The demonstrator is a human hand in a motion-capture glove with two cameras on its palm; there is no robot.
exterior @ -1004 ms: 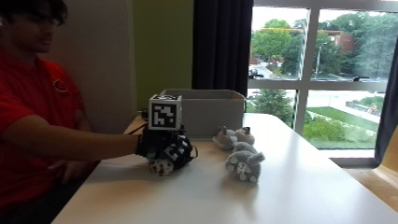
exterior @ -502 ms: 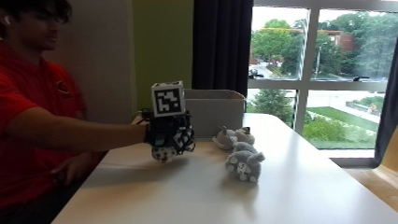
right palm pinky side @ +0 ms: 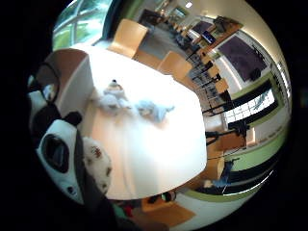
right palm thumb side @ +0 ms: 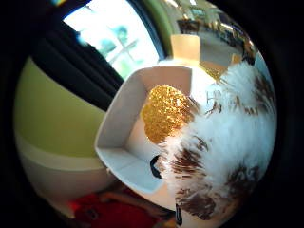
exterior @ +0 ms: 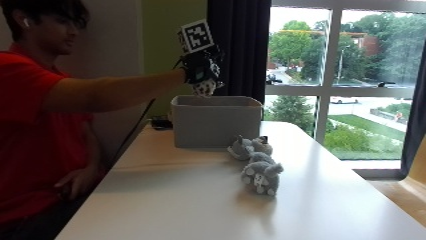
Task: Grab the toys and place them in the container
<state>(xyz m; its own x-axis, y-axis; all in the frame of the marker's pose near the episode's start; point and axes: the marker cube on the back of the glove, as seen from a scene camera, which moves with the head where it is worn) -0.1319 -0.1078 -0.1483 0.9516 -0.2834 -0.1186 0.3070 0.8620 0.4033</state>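
The gloved grip (exterior: 201, 70) is raised above the grey bin (exterior: 216, 121), fingers curled round a spotted white plush (exterior: 205, 88) that hangs over the bin's open top. To the right, two grey plush toys (exterior: 256, 165) lie on the table (exterior: 200, 200), just beside the bin.

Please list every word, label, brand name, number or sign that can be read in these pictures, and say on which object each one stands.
No readable text in any view.
The grey container, the spotted plush toy held in the right hand and the two grey plush toys on the table show no lettering.
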